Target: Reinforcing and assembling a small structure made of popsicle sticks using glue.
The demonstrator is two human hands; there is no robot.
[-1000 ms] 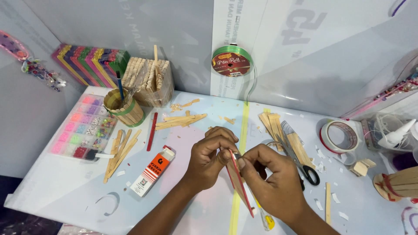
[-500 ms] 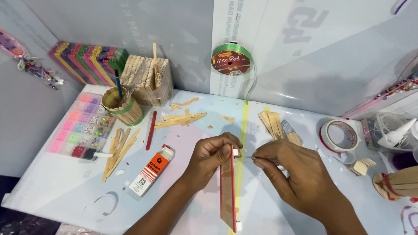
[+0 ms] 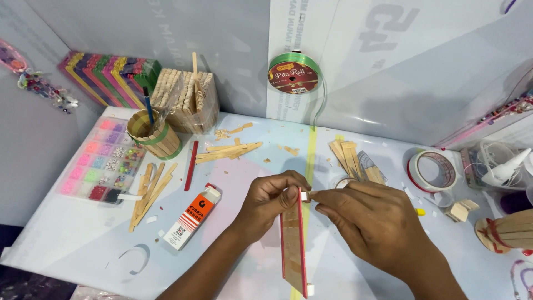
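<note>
Item: 1 red-edged stick panel (image 3: 292, 239), pinched upright by left hand (image 3: 270, 203); right hand (image 3: 371, 222) pinches something at its top, probably tape. Step: edging. Next needs firm pressing.

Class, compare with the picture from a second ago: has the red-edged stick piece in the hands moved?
Yes. The stick piece was tilted, its lower end pointing toward the right; now it hangs nearly vertical beside the yellow tape line on the table, held at its top by both hands.
</note>
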